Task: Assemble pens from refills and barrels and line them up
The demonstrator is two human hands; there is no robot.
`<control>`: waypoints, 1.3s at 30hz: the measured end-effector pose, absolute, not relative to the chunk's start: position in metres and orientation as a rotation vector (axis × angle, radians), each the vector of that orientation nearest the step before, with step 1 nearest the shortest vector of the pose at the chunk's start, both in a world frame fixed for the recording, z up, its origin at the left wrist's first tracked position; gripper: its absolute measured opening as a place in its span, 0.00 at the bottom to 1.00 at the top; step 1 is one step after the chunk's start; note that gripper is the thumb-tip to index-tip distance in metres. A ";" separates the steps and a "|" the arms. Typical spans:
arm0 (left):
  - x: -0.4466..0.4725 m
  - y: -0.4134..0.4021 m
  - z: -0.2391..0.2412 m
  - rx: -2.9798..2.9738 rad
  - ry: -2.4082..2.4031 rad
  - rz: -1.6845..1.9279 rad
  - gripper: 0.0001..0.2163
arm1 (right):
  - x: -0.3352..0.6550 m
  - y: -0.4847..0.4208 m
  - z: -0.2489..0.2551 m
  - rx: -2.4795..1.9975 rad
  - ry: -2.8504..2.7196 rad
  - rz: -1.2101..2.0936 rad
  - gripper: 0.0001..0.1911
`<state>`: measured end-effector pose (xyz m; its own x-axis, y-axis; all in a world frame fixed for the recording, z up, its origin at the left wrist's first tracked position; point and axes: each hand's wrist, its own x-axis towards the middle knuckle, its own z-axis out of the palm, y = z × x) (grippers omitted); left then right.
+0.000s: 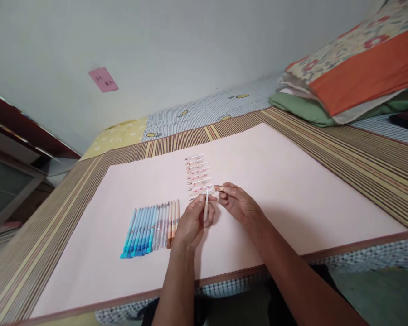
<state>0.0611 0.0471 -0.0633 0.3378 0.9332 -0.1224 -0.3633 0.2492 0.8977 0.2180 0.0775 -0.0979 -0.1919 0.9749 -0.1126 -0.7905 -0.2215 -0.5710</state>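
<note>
My left hand [193, 217] is closed around a pale pen barrel [206, 209], which points up and away from me. Just to its right, my right hand [240, 202] pinches a small peach-and-brown pen part [220, 188] between thumb and fingers. The two pieces are close but look apart. Beyond my hands lies a column of slim pale sticks with reddish marks and dark tips [197, 170], like pen refills. Left of my left hand, blue pens [139, 232], clear pens [161, 226] and several peach pens [172, 219] are lined up side by side.
A pale pink sheet [285, 181] lies under everything, on a striped mat [64, 194] over a bed. Folded bedding [360, 68] is piled at the back right. The wall behind carries a pink note [103, 79]. The bed's near edge runs below my forearms.
</note>
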 end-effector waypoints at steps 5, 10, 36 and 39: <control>0.060 0.050 -0.068 0.703 0.739 1.026 0.14 | 0.216 0.080 -0.102 -0.541 -0.423 1.731 0.12; 0.061 0.051 -0.069 0.594 0.737 1.002 0.14 | 0.215 0.081 -0.104 -0.572 -0.417 1.715 0.15; 0.075 0.043 -0.064 0.829 0.815 0.852 0.15 | 0.214 0.081 -0.104 -0.647 -0.682 1.652 0.16; 0.075 0.042 -0.062 0.785 0.801 0.825 0.15 | 0.214 0.079 -0.102 -0.667 -0.793 1.695 0.17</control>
